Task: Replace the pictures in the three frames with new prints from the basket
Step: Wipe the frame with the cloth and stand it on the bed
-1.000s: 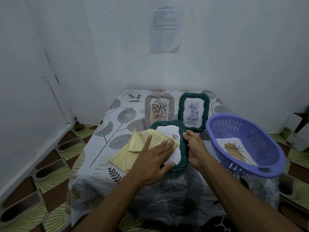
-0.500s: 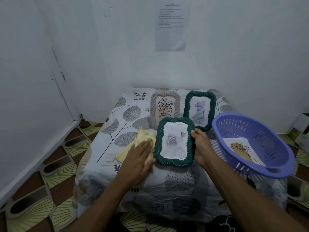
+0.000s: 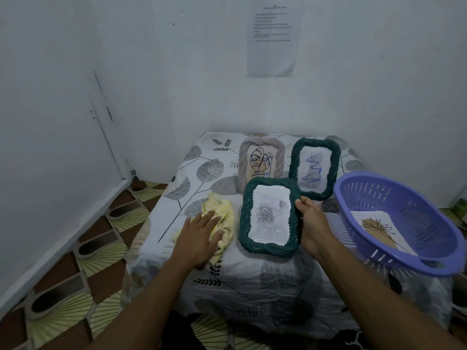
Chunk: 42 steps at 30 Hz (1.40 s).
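Note:
A dark green woven frame [image 3: 243,223] with a grey rose print stands tilted near the table's front. My right hand [image 3: 312,224] grips its right edge, thumb on the front. My left hand [image 3: 199,234] lies flat, fingers straight, on a crumpled yellow cloth [image 3: 223,210] left of that frame. Behind stand a grey frame [image 3: 278,152] holding a line drawing of a face and a second green frame [image 3: 334,168] holding a blue scribble. A purple basket [image 3: 379,251] at the right holds a print [image 3: 379,232] of a tan shape.
The low table [image 3: 192,178] wears a leaf-patterned sheet and stands against the white back wall. A printed sheet [image 3: 273,36] hangs on that wall. Patterned floor tiles [image 3: 83,269] show to the left, along a white side wall.
My left hand has slid the yellow cloth off the front frame's glass to the left and down onto the table. The rose print is uncovered. My right hand keeps holding the frame.

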Motion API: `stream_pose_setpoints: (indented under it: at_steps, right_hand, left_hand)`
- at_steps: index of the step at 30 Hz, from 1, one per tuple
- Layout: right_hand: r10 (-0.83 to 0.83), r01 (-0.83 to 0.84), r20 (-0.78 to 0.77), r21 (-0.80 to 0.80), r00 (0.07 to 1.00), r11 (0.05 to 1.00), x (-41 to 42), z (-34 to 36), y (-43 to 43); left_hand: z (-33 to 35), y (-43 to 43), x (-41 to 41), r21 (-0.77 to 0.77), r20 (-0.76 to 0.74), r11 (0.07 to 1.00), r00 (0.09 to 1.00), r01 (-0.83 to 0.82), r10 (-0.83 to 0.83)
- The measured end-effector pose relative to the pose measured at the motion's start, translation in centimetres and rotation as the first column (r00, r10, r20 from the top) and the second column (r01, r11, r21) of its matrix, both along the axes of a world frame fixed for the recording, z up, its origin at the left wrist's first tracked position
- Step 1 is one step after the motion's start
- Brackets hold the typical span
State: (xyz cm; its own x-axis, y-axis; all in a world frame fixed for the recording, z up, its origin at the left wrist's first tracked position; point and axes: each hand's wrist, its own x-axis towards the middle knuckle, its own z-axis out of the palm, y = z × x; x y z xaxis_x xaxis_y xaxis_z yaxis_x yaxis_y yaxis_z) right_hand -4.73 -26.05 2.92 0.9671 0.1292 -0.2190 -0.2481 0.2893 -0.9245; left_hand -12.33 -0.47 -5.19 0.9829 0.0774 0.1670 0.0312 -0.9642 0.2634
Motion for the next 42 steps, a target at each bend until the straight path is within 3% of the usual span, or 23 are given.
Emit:
stream_pose_setpoints:
  at_steps: [5,12,14,16,18,20,25,29,33,36,39,40,42]
  right_hand:
    - [-0.009,0.009,-0.017,0.013,1.0,1.0,-0.6,0.0,0.7]
    - [0.041,-0.041,0.003,0.054,0.999,0.998,-1.3,0.8,2.4]
    - [0.069,-0.07,0.028,0.052,0.997,0.996,-1.4,1.0,2.5]
    - [0.094,-0.097,0.05,0.062,0.994,0.993,-1.4,1.3,2.6]
    - [0.117,-0.121,0.075,0.053,0.99,0.991,-1.3,1.6,2.7]
    - [0.135,-0.137,0.111,0.016,0.985,0.99,-1.3,1.9,2.6]
    - [0.129,-0.105,0.165,-0.151,0.978,0.983,-1.0,2.3,1.5]
    - [0.137,-0.121,0.164,-0.103,0.977,0.987,-0.4,1.8,1.1]
    - [0.181,-0.166,0.177,-0.092,0.967,0.982,0.2,1.9,1.6]
    - [0.22,-0.186,0.195,-0.179,0.956,0.966,1.0,1.8,1.7]
    - [0.263,-0.104,0.266,-0.494,0.927,0.863,2.0,0.1,1.8]
    - [0.31,-0.041,0.318,-0.637,0.896,0.77,2.4,-0.9,1.9]
    - [0.501,0.117,0.375,-0.874,0.78,0.471,3.0,-3.2,2.0]
  left_hand:
    - [-0.1,4.2,-2.3,-0.026,0.028,0.998,0.998,-0.063,0.064]
    - [1.5,5.3,-2.8,-0.032,-0.068,0.994,0.992,-0.108,0.105]
    - [2.7,4.2,-2.4,-0.104,0.067,0.983,0.985,-0.152,0.159]
    - [4.6,2.4,-1.8,-0.289,0.268,0.952,0.945,-0.104,0.185]
    - [7.2,-0.3,-1.3,-0.618,0.249,0.786,0.945,-0.012,0.21]
    - [9.3,-3.0,-0.5,-0.868,0.068,0.497,0.99,-0.002,0.123]
    - [10.2,-6.1,1.5,-0.992,-0.069,0.1,0.997,-0.072,0.031]
    - [10.1,-6.7,2.3,-0.999,-0.036,0.018,0.999,-0.036,0.002]
    - [9.6,-6.3,3.1,-0.996,0.043,0.075,0.998,0.04,0.044]
    - [9.9,-4.7,3.6,-0.995,0.076,0.067,0.995,0.072,0.064]
    - [10.4,-2.1,4.6,-0.994,0.073,0.086,0.989,0.063,0.127]
    - [10.5,-1.4,5.0,-0.994,0.066,0.101,0.986,0.051,0.156]
    - [10.3,-0.1,5.9,-0.993,0.054,0.118,0.978,0.03,0.202]
